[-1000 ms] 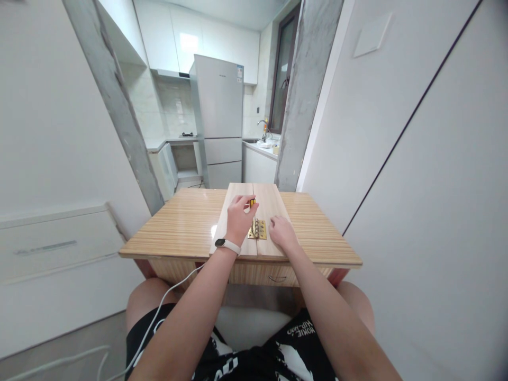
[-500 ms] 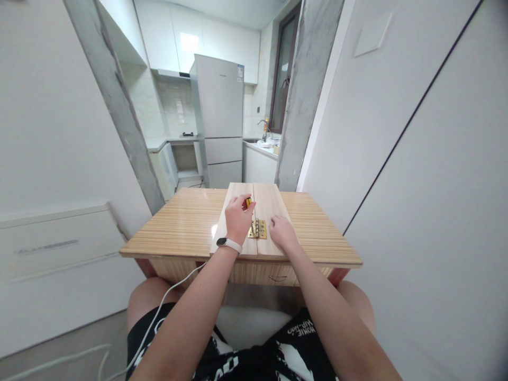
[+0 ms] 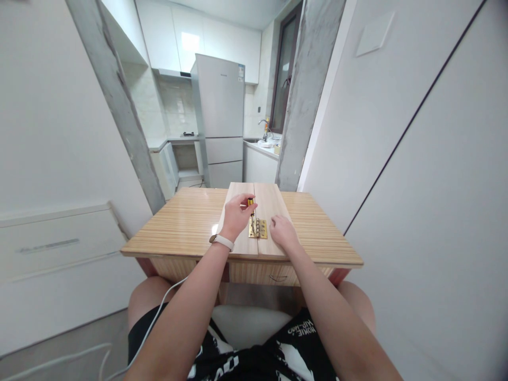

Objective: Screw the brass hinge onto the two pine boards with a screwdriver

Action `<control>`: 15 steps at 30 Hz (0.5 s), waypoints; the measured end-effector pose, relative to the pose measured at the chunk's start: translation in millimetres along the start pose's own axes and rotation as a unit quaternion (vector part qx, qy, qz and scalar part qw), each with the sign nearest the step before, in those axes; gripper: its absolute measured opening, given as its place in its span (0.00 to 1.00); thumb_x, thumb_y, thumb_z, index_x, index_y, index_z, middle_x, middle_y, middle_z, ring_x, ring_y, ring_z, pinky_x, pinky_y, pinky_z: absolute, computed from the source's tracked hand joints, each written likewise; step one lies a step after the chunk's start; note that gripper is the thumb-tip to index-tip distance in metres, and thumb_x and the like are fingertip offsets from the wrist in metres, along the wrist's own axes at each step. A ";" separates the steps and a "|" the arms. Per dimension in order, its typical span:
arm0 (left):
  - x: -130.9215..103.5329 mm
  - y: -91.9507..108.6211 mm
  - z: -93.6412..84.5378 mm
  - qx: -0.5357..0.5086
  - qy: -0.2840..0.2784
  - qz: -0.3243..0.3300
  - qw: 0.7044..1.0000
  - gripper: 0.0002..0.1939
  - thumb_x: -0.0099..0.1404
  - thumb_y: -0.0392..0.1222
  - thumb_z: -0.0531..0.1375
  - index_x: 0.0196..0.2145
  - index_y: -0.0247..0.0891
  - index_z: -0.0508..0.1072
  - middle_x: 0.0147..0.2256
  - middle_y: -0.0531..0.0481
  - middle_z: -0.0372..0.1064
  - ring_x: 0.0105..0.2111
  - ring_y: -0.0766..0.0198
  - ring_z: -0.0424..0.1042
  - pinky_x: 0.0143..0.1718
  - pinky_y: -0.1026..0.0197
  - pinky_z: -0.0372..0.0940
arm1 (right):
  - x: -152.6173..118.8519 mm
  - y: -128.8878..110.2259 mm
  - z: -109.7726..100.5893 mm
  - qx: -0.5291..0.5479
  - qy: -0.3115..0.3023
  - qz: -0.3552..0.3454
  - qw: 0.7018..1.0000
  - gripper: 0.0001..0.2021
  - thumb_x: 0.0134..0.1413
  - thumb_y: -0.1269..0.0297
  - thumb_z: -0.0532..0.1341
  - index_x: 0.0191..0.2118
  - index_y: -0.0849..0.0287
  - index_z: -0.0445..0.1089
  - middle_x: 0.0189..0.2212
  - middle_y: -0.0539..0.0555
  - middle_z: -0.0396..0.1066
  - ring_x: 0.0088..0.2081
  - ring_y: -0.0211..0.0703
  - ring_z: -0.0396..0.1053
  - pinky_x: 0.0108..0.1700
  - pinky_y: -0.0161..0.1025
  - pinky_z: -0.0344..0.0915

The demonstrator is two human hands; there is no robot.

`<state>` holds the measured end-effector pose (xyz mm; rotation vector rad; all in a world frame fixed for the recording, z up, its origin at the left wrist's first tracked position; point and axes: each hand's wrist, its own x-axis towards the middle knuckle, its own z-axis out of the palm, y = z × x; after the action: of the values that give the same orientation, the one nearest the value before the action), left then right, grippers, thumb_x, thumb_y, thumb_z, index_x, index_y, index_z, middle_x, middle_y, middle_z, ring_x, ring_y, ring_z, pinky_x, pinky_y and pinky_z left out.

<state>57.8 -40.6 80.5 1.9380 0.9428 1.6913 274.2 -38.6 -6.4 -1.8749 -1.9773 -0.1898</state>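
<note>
My left hand (image 3: 237, 214) grips the yellow-and-black handle of a small screwdriver (image 3: 251, 202) between thumb and fingers. Its shaft points down toward a brass hinge (image 3: 258, 228). That hinge lies across the seam between two pale wooden boards (image 3: 272, 197), with screw holes visible in its leaves. Whether the tip sits in a screw is too small to tell. My right hand (image 3: 281, 228) rests curled on the right board, just beside the hinge; what its fingers hold, if anything, is hidden.
The boards lie on a wood-grain table (image 3: 186, 217) with a drawer in front. A white cable (image 3: 159, 309) runs over my left leg. Behind the table stand a fridge (image 3: 222, 100) and a sink counter (image 3: 260, 159). White walls flank both sides.
My left wrist has turned and shifted slightly left, and the screwdriver's handle now stands more upright and shows more clearly. My right hand has stayed in place.
</note>
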 end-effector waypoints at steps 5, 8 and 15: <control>-4.1 0.4 2.9 0.013 0.028 -0.011 0.999 0.16 0.66 0.36 0.70 0.52 0.43 0.79 0.40 0.48 0.78 0.39 0.60 0.79 0.43 0.57 0.78 | 0.6 1.8 3.4 -0.001 0.009 0.000 1.000 0.14 0.70 0.66 0.53 0.44 0.58 0.77 0.47 0.61 0.77 0.53 0.49 0.70 0.60 0.39 0.59; -8.8 3.7 6.8 0.026 0.063 -0.016 0.998 0.16 0.67 0.37 0.70 0.53 0.42 0.78 0.41 0.47 0.78 0.40 0.59 0.79 0.44 0.55 0.78 | 1.3 1.6 3.0 -0.002 0.007 0.004 1.000 0.14 0.70 0.66 0.53 0.45 0.59 0.77 0.48 0.61 0.77 0.54 0.49 0.70 0.61 0.39 0.58; -11.7 9.8 10.3 0.048 0.085 -0.008 0.995 0.13 0.69 0.35 0.68 0.51 0.40 0.79 0.43 0.44 0.75 0.40 0.58 0.78 0.44 0.54 0.79 | 0.5 -0.8 -1.0 -0.011 -0.013 0.005 1.000 0.16 0.71 0.66 0.52 0.47 0.59 0.78 0.49 0.62 0.77 0.54 0.50 0.69 0.61 0.41 0.57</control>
<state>69.6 -54.4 77.1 1.8615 1.1186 1.8566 273.7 -38.5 -5.1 -1.9104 -1.9893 -0.1867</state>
